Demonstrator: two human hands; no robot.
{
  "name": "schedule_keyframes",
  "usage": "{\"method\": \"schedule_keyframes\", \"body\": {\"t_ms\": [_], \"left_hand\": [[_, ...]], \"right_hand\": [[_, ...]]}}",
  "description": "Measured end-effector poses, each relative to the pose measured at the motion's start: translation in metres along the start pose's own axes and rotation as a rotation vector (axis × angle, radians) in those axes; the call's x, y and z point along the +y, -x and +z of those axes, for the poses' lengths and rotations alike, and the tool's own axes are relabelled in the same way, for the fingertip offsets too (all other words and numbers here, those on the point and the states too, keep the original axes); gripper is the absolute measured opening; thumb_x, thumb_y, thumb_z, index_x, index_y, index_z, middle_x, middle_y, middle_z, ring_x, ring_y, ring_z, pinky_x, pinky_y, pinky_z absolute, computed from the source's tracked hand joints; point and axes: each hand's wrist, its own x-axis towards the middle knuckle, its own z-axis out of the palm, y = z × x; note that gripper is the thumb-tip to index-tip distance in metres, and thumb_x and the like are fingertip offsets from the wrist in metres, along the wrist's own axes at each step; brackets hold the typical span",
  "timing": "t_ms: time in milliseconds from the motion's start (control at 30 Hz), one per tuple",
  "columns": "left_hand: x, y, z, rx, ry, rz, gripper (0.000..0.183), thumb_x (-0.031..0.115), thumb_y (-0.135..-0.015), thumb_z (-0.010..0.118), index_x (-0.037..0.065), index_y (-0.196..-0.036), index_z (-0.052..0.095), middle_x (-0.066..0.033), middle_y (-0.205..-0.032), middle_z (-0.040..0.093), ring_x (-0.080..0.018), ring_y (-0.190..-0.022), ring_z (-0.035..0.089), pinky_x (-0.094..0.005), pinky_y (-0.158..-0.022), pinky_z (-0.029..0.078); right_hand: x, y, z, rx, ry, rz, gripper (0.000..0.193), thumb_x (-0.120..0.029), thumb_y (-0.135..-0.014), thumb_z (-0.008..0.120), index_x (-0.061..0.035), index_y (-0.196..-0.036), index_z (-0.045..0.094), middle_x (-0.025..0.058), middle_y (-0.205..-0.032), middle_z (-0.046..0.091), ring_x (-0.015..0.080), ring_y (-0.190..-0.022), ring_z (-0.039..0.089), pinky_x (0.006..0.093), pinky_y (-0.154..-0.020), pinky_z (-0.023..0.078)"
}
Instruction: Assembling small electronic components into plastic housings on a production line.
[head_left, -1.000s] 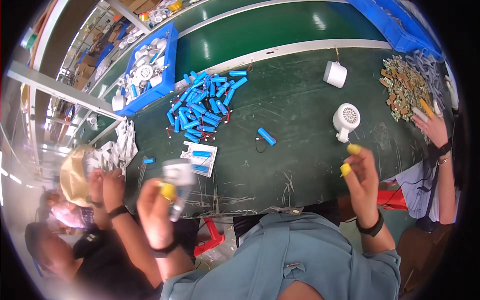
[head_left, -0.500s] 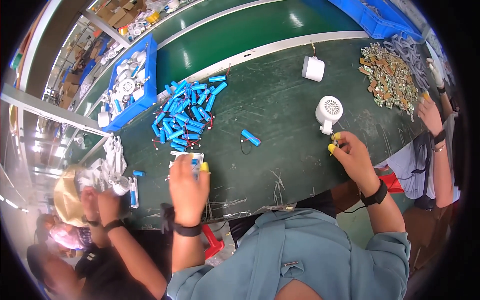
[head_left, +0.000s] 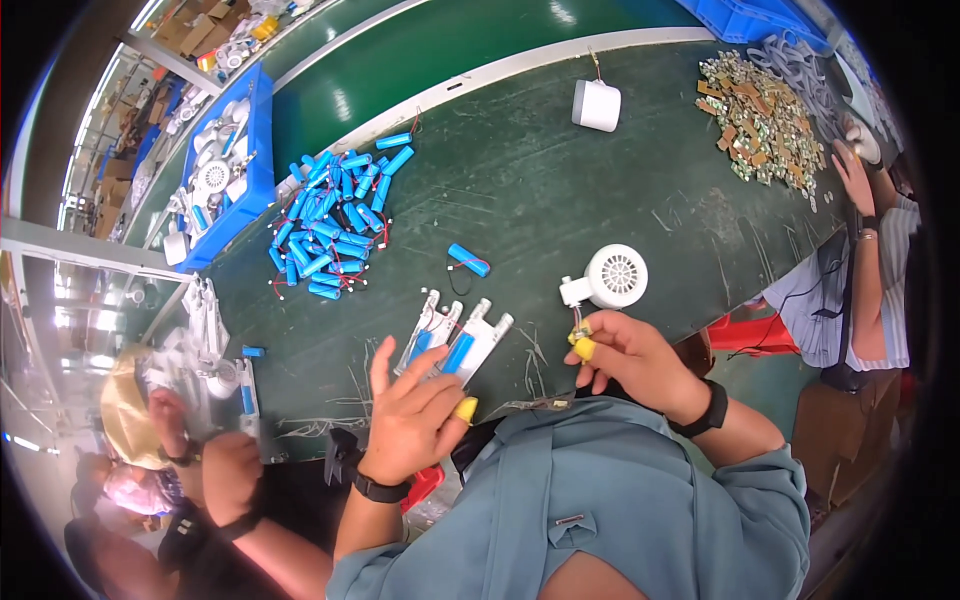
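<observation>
My right hand [head_left: 645,365], with yellow covers on its fingertips, pinches a small circuit board [head_left: 580,333]. Thin wires join it to a white fan head [head_left: 618,276], which rests on the table with its round grille up and its short stem toward the left. My left hand [head_left: 412,420] is open, its fingers apart, beside long white handle shells [head_left: 482,345] lying side by side. Blue cylindrical batteries [head_left: 459,353] with wires lie in the shells. Whether the left fingertips touch the shells, I cannot tell. One loose blue battery [head_left: 469,260] lies just beyond them.
A heap of blue batteries [head_left: 330,225] lies at the left, by a blue crate [head_left: 262,150] of white parts. Another white fan head [head_left: 597,105] stands farther back. Circuit boards [head_left: 760,120] are piled at far right. Co-workers' hands [head_left: 232,475] are at both sides.
The handle shells have moved right, and my left hand has lifted off them with its fingers spread. The fan head has come nearer and turned, its stem now toward the left.
</observation>
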Motion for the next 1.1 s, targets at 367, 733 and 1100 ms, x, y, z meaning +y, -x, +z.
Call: {"method": "schedule_keyframes", "body": {"t_ms": [367, 733, 1100], "left_hand": [[0.010, -0.047, 0.011, 0.300, -0.224, -0.356, 0.031, 0.012, -0.078, 0.074, 0.002, -0.106, 0.065, -0.0119, -0.111, 0.064, -0.0347, -0.108, 0.057, -0.0462, -0.100, 0.039], [0.025, -0.052, 0.032, 0.226, 0.158, -0.191, 0.027, -0.003, -0.080, 0.068, 0.002, -0.106, 0.066, -0.0117, -0.104, 0.070, -0.0327, -0.102, 0.063, -0.0440, -0.095, 0.044], [0.037, -0.056, 0.047, 0.116, 0.197, -0.034, 0.026, 0.003, -0.081, 0.071, 0.004, -0.107, 0.070, -0.0058, -0.101, 0.072, -0.0245, -0.094, 0.066, -0.0475, -0.098, 0.041]], "right_hand": [[0.012, 0.004, 0.010, 0.009, -0.056, -0.085, 0.025, -0.013, -0.108, 0.054, -0.0001, -0.129, 0.055, 0.0081, -0.110, 0.068, 0.0109, -0.086, 0.067, 0.0254, -0.074, 0.056], [0.005, 0.008, 0.010, -0.040, -0.130, 0.003, 0.019, -0.013, -0.108, 0.054, 0.0005, -0.121, 0.059, 0.0085, -0.106, 0.070, 0.0130, -0.088, 0.070, 0.0270, -0.075, 0.057], [0.009, 0.007, 0.011, -0.094, -0.141, 0.003, 0.015, -0.011, -0.108, 0.051, -0.0009, -0.115, 0.060, 0.0032, -0.096, 0.067, 0.0084, -0.080, 0.065, 0.0242, -0.074, 0.056]]}}
